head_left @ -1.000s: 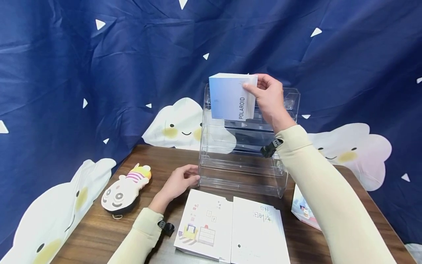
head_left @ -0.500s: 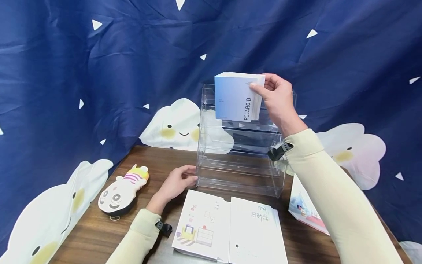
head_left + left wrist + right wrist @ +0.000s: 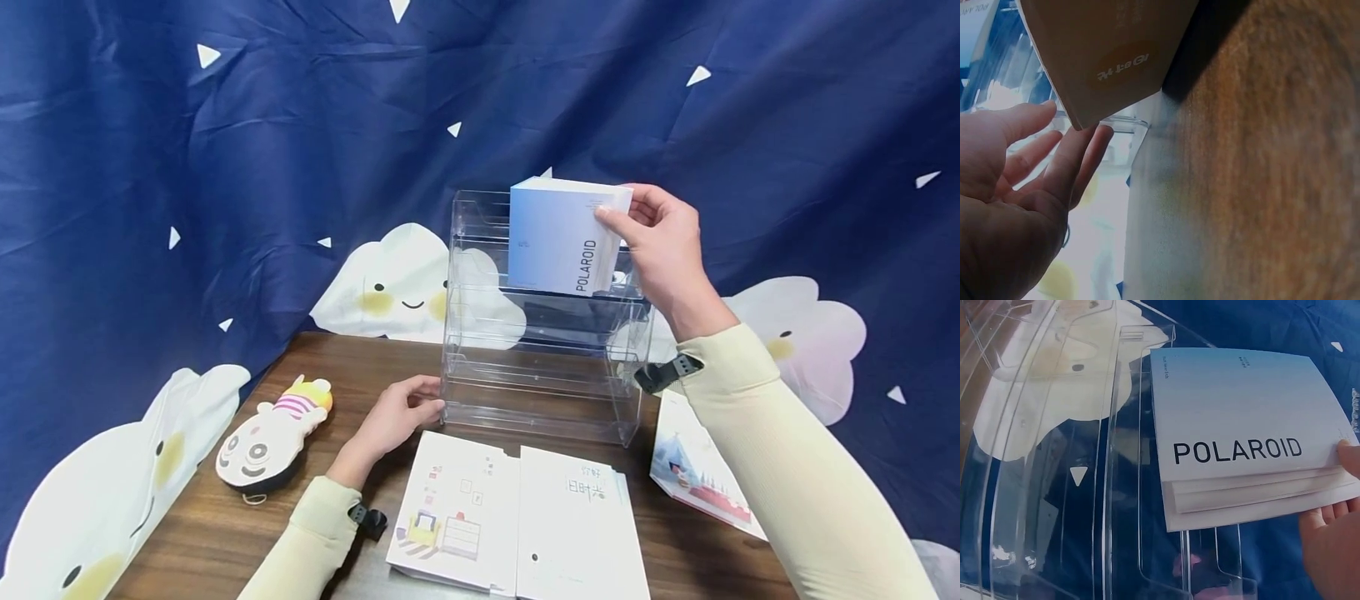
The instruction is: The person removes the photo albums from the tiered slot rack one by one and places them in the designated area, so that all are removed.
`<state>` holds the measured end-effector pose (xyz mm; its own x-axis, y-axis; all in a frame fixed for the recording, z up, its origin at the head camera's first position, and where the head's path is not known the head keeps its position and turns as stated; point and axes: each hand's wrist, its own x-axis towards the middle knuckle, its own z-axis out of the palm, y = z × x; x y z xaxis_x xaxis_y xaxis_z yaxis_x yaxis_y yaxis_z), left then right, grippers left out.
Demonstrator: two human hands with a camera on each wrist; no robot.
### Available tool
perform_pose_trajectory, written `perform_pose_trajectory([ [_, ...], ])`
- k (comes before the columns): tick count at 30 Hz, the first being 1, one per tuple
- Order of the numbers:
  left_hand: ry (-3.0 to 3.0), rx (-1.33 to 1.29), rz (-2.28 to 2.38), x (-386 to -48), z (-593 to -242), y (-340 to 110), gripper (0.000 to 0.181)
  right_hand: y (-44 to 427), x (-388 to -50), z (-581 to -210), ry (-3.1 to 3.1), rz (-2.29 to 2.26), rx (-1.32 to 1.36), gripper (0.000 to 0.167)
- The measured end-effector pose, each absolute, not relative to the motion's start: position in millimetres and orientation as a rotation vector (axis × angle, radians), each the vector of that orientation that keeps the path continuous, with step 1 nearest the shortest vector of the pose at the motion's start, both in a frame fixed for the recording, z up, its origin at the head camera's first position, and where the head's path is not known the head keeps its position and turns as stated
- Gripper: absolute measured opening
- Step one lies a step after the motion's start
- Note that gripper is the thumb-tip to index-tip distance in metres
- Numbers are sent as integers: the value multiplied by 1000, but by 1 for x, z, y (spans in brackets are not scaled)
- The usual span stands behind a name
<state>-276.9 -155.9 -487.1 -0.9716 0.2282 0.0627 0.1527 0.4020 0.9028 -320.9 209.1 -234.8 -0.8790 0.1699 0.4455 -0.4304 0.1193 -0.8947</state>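
Observation:
A blue-to-white album [image 3: 555, 237] marked POLAROID stands upright at the upper tiers of a clear tiered display rack [image 3: 540, 421]. My right hand [image 3: 671, 250] pinches its right edge, thumb on the front cover and fingers behind. In the right wrist view the album [image 3: 1235, 412] is tilted in front of the clear tier edges; whether it touches them I cannot tell. My left hand [image 3: 393, 417] is at the rack's lower left corner, its fingertips at the side panel. The left wrist view shows that hand [image 3: 1029, 169] with fingers loosely extended and nothing held.
Two white illustrated albums [image 3: 457, 508] [image 3: 577, 525] lie side by side in front of the rack. A panda-like plush toy [image 3: 270, 442] lies at the left. Another illustrated item [image 3: 697, 467] sits at the right, partly behind my sleeve. A blue curtain [image 3: 375, 108] hangs behind.
My right hand has carried the album rightward and slightly down along the rack's upper part. The left hand stays at the rack's lower left corner. The head view has shifted slightly.

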Motion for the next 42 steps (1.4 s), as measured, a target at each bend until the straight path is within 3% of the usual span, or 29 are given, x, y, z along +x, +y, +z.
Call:
perform_pose_trajectory([
  [13,2531,370,1688,-278,-489,-156,43,243,-271,-268,-1857,1930,154,24],
  [32,2530,352,1679,-277,-490,-155,44,318,-167,-334,-1949,1969,79,25],
  [42,2536,342,1676,-279,-490,-155,44,333,-122,-368,-1838,1941,-1,35],
])
